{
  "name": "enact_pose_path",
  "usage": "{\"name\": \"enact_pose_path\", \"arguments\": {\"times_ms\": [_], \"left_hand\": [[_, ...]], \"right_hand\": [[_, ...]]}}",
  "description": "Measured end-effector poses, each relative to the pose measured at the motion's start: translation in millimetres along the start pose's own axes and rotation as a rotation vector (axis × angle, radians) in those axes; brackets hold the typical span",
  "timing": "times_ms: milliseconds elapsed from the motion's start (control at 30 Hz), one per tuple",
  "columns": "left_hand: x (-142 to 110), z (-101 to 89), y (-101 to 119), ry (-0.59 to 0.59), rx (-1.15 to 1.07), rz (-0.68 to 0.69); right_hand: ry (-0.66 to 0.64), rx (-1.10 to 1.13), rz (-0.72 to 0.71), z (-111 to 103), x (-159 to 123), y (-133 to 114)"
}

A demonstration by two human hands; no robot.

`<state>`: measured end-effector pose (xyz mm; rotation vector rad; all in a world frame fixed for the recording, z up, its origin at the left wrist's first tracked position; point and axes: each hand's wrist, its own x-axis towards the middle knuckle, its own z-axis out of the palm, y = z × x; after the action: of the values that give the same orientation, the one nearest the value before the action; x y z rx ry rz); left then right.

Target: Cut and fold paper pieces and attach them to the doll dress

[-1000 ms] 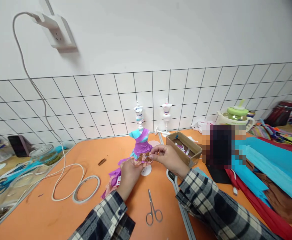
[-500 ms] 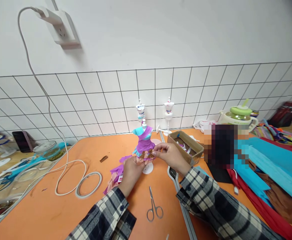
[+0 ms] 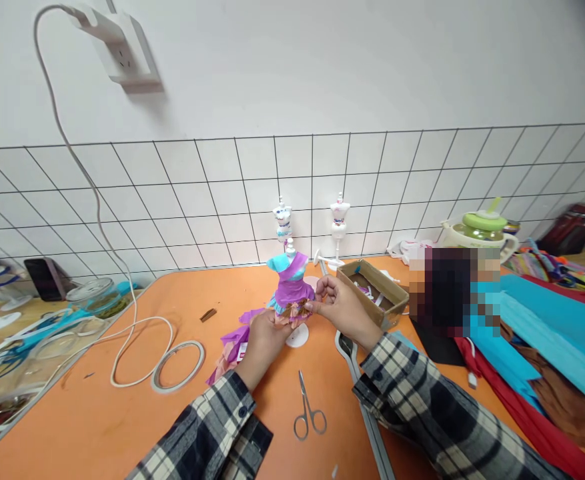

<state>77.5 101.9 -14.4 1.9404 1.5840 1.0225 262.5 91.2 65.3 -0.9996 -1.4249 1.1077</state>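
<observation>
The right hand (image 3: 346, 308) has lifted its fingers slightly apart from its thumb, seemingly easing off the purple dress (image 3: 292, 291) at centre frame, whose hem the left hand (image 3: 266, 337) pinches.

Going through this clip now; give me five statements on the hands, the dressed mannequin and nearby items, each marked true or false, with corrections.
1. The left hand and right hand are both at the skirt of the dressed mannequin. True.
2. The scissors are in the right hand. False: they lie on the orange table.
3. Two other mannequins stand behind the dressed one. True.
4. The cardboard box is left of the dressed mannequin. False: it sits to the right.
5. The container at the right has a red lid. False: its lid is green.
</observation>
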Motion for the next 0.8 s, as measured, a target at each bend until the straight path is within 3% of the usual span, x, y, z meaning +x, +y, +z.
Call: {"name": "enact_pose_path", "arguments": {"times_ms": [133,400,600,800], "left_hand": [[0,0.0,2,-0.015,-0.008,0.003],[-2,1.5,2,-0.019,-0.029,0.000],[-2,2.3,-2,-0.023,-0.028,0.009],[-2,-1.6,3,-0.010,0.004,0.045]], "right_hand": [[0.004,-0.032,-0.005,-2,0,1],[-0.148,-0.019,-0.105,-4,-2,12],[0.008,0.066,-0.096,0,-1,21],[0.035,0.063,-0.091,7,-3,26]]}}
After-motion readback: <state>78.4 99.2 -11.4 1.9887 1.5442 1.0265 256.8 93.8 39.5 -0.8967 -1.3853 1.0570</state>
